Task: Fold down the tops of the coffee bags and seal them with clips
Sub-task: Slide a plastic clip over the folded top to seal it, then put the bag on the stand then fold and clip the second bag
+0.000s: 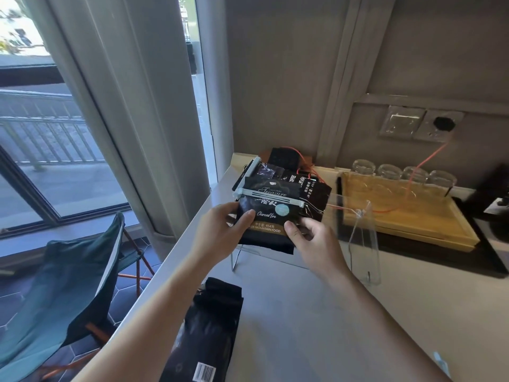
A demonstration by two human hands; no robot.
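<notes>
Both hands hold one shiny black coffee bag (264, 216) up over the pale, smooth surface (316, 312). The left hand (220, 230) pinches the bag's left edge, thumb on the front and fingers curled behind. The right hand (311, 238) pinches the lower right corner the same way. The bag is flat and crinkly, with gold and white words on it and a round pale sticker. A long, thin white clip (271, 198) runs straight across its upper part.

Just behind it is a second black bag (292, 179) with its own white clip (249, 172) along its left side. A third black bag (206, 332) lies flat on the surface close to the person, with a white barcode label and no clip that shows.

A clear plastic stand (363, 244) sits under and beside the held bag. To the right is a yellow wooden tray (413, 216) with four clear glasses (402, 175) in a row behind it.
</notes>
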